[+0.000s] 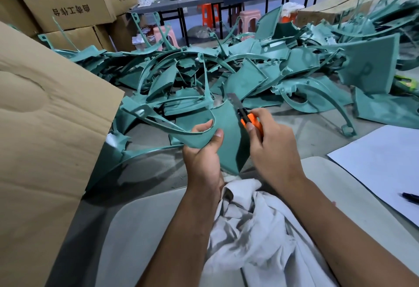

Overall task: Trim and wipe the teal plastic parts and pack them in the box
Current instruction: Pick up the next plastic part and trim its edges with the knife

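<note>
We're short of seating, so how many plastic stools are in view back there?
4: an orange stool under the dark table, a pink stool right of it, another pink stool nearer left, an orange stool partly hidden behind teal parts. More may be hidden.

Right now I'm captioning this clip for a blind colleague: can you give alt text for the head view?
A person's left hand grips a curved teal plastic part while the right hand holds an orange utility knife, its blade against the part's edge. A white cloth lies in the lap; a heap of teal parts covers the floor, with a cardboard box on the left.
</note>
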### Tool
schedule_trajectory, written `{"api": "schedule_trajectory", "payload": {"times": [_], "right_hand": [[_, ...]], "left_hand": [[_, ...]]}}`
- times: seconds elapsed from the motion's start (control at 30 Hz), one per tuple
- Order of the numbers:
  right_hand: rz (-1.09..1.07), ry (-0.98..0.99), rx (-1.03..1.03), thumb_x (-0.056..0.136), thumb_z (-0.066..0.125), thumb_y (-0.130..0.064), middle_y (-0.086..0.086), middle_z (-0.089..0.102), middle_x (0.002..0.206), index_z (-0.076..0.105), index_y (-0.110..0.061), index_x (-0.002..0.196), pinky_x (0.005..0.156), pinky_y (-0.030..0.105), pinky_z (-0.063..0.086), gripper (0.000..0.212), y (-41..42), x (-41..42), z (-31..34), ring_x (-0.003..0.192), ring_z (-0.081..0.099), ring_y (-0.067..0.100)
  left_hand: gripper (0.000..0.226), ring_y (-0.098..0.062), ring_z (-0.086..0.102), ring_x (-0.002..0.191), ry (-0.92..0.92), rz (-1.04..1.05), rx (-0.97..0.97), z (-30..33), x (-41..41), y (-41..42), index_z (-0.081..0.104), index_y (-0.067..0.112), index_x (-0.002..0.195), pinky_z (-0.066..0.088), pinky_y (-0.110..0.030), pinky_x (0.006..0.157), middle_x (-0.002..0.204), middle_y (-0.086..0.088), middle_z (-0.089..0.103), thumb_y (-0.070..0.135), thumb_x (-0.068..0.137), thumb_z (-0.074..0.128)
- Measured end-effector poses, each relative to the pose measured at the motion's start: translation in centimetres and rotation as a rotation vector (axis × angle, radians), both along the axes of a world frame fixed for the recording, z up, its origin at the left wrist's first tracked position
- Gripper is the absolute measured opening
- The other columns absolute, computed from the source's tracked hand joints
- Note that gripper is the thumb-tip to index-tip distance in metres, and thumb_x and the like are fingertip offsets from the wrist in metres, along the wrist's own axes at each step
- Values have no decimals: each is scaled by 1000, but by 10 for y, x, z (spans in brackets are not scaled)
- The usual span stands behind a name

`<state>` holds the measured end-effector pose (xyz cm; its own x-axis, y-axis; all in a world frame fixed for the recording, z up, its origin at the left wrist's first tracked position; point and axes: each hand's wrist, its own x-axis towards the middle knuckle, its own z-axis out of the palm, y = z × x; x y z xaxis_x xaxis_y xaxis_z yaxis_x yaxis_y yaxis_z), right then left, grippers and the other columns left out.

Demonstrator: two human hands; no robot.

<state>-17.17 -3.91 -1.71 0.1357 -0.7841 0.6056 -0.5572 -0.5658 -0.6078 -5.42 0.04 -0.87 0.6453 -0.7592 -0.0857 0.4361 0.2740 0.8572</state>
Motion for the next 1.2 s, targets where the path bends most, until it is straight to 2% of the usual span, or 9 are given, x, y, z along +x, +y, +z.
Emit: {"api": "schedule_trajectory", "payload": {"times": [0.17, 0.3, 0.4, 0.53, 0.67, 0.77, 0.9, 1.13, 1.2], "right_hand": [[22, -10, -92, 105, 56, -17, -21, 46, 68, 58, -15, 116, 53, 14, 32, 12, 2, -6, 5, 55, 47, 2], [114, 51, -121, 104, 55, -19, -13, 52, 79, 57, -17, 120, 61, 25, 29, 16, 8, 3, 6, 65, 41, 8], [71, 58, -86, 104, 56, -18, -9, 54, 75, 57, -17, 119, 57, 26, 28, 16, 5, 4, 2, 62, 42, 11], [-50, 11, 22, 104, 57, -20, -1, 59, 68, 59, -18, 118, 54, 32, 34, 14, -6, -6, -2, 56, 52, 19], [12, -19, -99, 104, 57, -17, -12, 50, 69, 58, -16, 118, 55, 17, 32, 14, 6, -2, 6, 56, 44, 4], [69, -22, -125, 103, 57, -18, -10, 53, 73, 58, -15, 117, 56, 22, 32, 14, 16, 7, 8, 59, 42, 9], [75, -41, -72, 103, 58, -14, -2, 62, 74, 61, -13, 121, 59, 33, 37, 18, 18, 8, 7, 62, 52, 20], [133, -106, 46, 103, 60, -16, -10, 59, 71, 66, -15, 118, 57, 17, 37, 16, 20, 8, 7, 60, 51, 8], [171, -202, 68, 104, 59, -15, -9, 60, 68, 66, -15, 116, 58, 23, 41, 15, 18, 6, 7, 57, 54, 8]], "left_hand": [[30, -41, 65, 118, -10, 15, 0, -1, 0, 0, 71, 15, 93, 47, -55, 109, 120, -25, 70, -15, 87, 67], [30, -44, 63, 120, -37, -1, -12, -1, 1, 0, 70, 14, 94, 46, -56, 110, 121, -28, 68, -15, 88, 66], [29, -43, 64, 119, -36, 9, -10, -1, 1, 0, 70, 14, 93, 48, -55, 109, 121, -27, 69, -15, 88, 66], [31, -28, 72, 108, -60, 4, -16, -2, -1, 1, 71, 17, 91, 57, -37, 97, 106, -9, 77, -14, 87, 68], [32, -17, 73, 101, -175, 41, -8, -3, -1, 0, 71, 20, 92, 58, -28, 94, 99, 0, 77, -12, 87, 70], [28, 2, 71, 88, -328, 46, -22, -3, -2, 1, 70, 19, 96, 55, -15, 83, 94, 9, 74, -8, 89, 71], [24, 12, 68, 80, -446, 32, -23, -7, -4, 2, 68, 11, 105, 49, -5, 72, 79, 22, 74, -6, 89, 72], [28, 4, 70, 86, -529, 80, -1, -10, -2, 1, 64, 7, 116, 54, -16, 84, 96, 12, 72, -6, 91, 69], [27, 7, 69, 85, -545, 99, 13, -10, -4, 1, 65, 10, 114, 52, -12, 83, 93, 15, 71, -5, 91, 70]]}}
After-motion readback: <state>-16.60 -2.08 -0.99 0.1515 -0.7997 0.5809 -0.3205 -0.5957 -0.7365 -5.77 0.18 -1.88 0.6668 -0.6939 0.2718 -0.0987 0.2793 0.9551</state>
